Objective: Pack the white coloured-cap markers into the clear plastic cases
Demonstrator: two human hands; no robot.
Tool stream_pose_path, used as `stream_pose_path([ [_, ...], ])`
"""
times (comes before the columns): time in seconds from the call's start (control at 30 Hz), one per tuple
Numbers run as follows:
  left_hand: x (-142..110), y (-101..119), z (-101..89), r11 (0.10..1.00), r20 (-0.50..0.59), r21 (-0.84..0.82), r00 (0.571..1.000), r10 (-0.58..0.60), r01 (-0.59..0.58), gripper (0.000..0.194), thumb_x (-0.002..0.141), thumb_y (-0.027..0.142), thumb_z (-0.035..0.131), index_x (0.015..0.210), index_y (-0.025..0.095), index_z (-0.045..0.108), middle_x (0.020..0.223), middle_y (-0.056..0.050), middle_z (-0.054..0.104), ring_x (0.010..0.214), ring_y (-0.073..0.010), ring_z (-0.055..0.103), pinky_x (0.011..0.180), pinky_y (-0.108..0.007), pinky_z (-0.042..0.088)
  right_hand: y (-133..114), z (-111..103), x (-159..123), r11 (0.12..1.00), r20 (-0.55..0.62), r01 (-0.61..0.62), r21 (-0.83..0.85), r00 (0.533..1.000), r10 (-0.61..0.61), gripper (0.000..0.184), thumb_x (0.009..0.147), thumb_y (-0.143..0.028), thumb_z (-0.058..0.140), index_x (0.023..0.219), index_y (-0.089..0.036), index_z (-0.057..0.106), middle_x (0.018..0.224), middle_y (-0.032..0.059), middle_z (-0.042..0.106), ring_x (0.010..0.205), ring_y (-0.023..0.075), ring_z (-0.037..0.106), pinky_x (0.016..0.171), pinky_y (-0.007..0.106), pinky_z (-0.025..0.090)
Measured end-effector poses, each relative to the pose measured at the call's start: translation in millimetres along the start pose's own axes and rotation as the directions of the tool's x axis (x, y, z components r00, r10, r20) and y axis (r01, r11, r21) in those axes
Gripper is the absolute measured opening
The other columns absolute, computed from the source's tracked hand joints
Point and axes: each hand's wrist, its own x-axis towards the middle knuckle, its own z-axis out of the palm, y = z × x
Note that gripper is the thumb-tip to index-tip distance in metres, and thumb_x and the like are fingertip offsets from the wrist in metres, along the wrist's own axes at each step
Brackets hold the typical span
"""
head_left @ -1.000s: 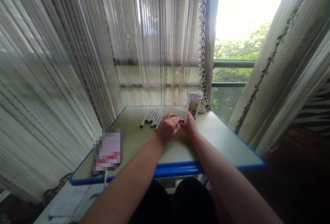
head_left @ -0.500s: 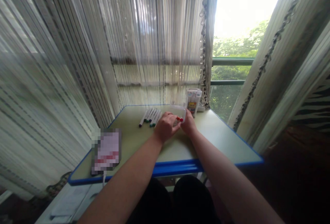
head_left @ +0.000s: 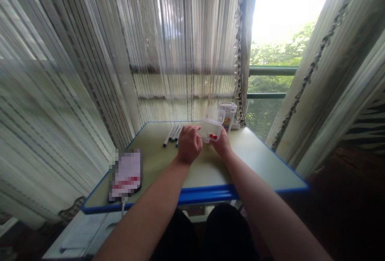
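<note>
My right hand (head_left: 222, 144) grips a clear plastic box (head_left: 210, 126) by its right side, above the table. The box is tilted, with its mouth toward me. Two markers with an orange end and a red end (head_left: 215, 137) lie in its lower right corner. My left hand (head_left: 190, 145) is at the box's left side with fingers loosely bent and apart, and nothing shows in it. Whether its fingertips touch the box I cannot tell. Several white markers with dark and green caps (head_left: 171, 134) lie in a row just left of this hand, partly hidden by it.
A tall clear container with a yellow label (head_left: 230, 112) stands at the table's back right, behind the box. A blurred-out phone-like object (head_left: 126, 175) with a white cable (head_left: 123, 209) lies at the left edge. The table (head_left: 258, 160) has a blue rim, with curtains behind.
My left hand has moved left, away from the orange and red marker ends. In my right hand the box has risen slightly and tilted, showing more of its inside.
</note>
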Motion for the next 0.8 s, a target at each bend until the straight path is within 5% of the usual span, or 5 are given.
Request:
stream_pose_path([
  [0.13, -6.8, -17.7, 8.8, 0.947, 0.084, 0.252, 0.971, -0.226, 0.199, 0.029, 0.071, 0.003, 0.044, 0.092, 0.013, 0.06, 0.084, -0.012, 0.066, 0.083, -0.0249, 0.058, 0.076, -0.04, 0.049, -8.1, -3.0, -1.5, 0.999, 0.005, -0.044, -0.003, 0.999, 0.044, 0.035, 0.061, -0.021, 0.066, 0.095, -0.021, 0.054, 0.088, 0.0058, 0.064, 0.076, 0.0202, 0.06, 0.072, 0.037, 0.051],
  [0.27, -15.2, -25.7, 13.5, 0.857, 0.292, 0.482, 0.889, -0.351, 0.181, 0.011, 0.067, 0.014, 0.056, 0.074, 0.013, 0.064, 0.076, -0.014, 0.067, 0.078, -0.0268, 0.06, 0.065, -0.037, 0.048, -15.1, -5.2, -3.6, 0.998, 0.033, -0.056, -0.021, 0.998, 0.057, 0.033, 0.064, -0.024, 0.065, 0.096, -0.021, 0.056, 0.087, 0.0059, 0.065, 0.076, 0.0209, 0.061, 0.071, 0.037, 0.052],
  [0.53, -3.7, -10.0, 0.7, 0.803, 0.582, 0.574, 0.61, -0.538, 0.16, 0.026, 0.08, 0.01, 0.045, 0.091, 0.012, 0.068, 0.096, -0.016, 0.068, 0.097, -0.0265, 0.061, 0.077, -0.035, 0.048, -13.6, -4.6, -3.8, 0.996, 0.057, -0.075, -0.041, 0.995, 0.077, 0.033, 0.065, -0.027, 0.062, 0.097, -0.019, 0.057, 0.088, 0.0074, 0.066, 0.076, 0.0216, 0.062, 0.072, 0.037, 0.052],
  [0.8, 0.3, -7.6, -0.1, 0.779, 0.598, 0.6, 0.544, -0.588, 0.182, 0.036, 0.085, 0.004, 0.035, 0.102, 0.012, 0.066, 0.104, -0.015, 0.065, 0.102, -0.0258, 0.059, 0.078, -0.031, 0.049, -12.6, -4.2, -3.1, 0.996, 0.054, -0.065, -0.062, 0.996, 0.068, 0.034, 0.065, -0.032, 0.063, 0.096, -0.02, 0.057, 0.087, 0.007, 0.066, 0.076, 0.0215, 0.061, 0.073, 0.037, 0.052],
])
